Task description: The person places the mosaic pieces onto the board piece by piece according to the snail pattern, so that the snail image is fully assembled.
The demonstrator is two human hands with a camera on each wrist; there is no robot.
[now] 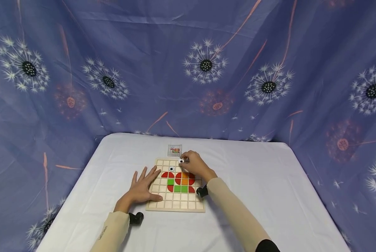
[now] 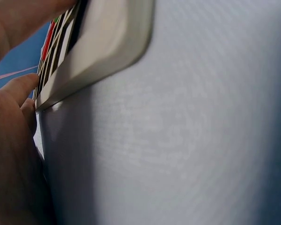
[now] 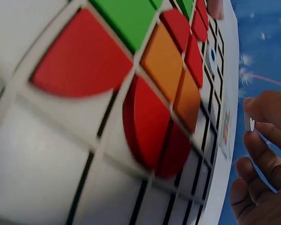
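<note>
A wooden grid board (image 1: 175,210) lies on the table. My left hand (image 1: 140,189) rests along its left edge with fingers spread, and in the left wrist view its fingers show at the frame. Over the far right part of the board, my right hand (image 1: 195,166) pinches a small white eye disc (image 1: 181,161) between thumb and finger. Another eye disc (image 1: 172,168) lies on the board near the upper left. Red rounded pieces (image 3: 82,56), orange squares (image 3: 161,56) and green squares (image 3: 126,23) form a coloured pattern in the middle.
A small picture card (image 1: 174,150) with a coloured pattern on a grid lies just beyond the board's far edge. White cloth covers the table (image 1: 254,182). A blue dandelion-print curtain (image 1: 162,70) hangs behind it and at both sides.
</note>
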